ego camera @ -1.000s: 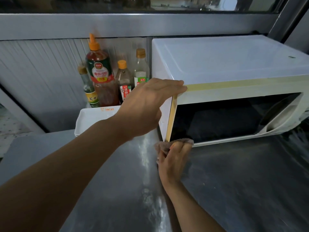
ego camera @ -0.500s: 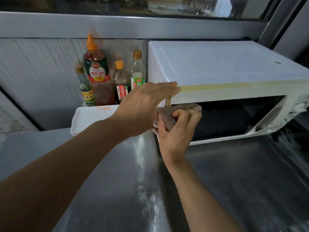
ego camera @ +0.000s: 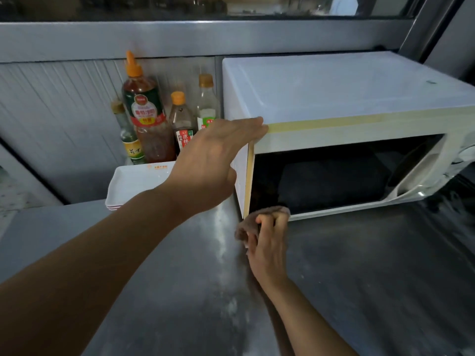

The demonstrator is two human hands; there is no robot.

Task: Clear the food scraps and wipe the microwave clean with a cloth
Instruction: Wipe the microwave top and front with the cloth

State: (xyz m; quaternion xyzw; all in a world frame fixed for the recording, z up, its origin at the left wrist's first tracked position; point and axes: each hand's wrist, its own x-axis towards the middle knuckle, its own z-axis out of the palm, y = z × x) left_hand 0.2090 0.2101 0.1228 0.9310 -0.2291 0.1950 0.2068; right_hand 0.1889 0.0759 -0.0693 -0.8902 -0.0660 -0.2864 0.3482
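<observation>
With the left hand (ego camera: pixel 208 160) flat on the microwave (ego camera: pixel 334 98), the right hand's (ego camera: pixel 270 242) fingers clamp the cloth (ego camera: pixel 246 224) at the door's lower-left corner, so wiping looks midway.

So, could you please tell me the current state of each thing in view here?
microwave: upright on the counter, door shut.
cloth: bunched, at the door's lower left corner.
right hand: grips the cloth.
left hand: fingers straight, resting on the microwave's top left corner.
sauce bottles: upright, capped.
white tray: flat beside the microwave.
</observation>
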